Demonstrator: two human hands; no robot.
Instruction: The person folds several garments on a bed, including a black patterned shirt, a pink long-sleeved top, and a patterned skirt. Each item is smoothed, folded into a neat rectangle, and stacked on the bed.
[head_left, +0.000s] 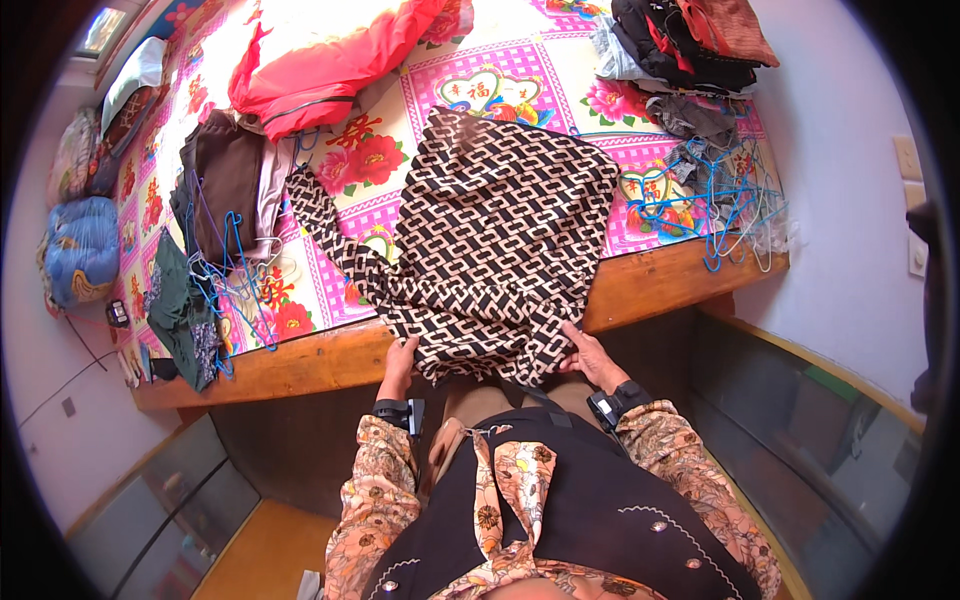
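Observation:
A black-and-beige garment (502, 210) with a chain-link print lies spread over the front of the bed, its near end hanging past the wooden edge. One narrow sleeve trails off to the left. My left hand (397, 365) grips the near left part of the cloth, with most fingers hidden beneath it. My right hand (592, 358) pinches the near right part between thumb and fingers. Rumpled folds run across the cloth between both hands.
Blue and white hangers (705, 195) lie at the right, more hangers (232, 262) at the left. Folded brown trousers (225, 184), a green garment (176, 307), a red jacket (315, 75) and a dark clothes stack (682, 45) surround the garment. A wooden bed edge (300, 367) runs in front.

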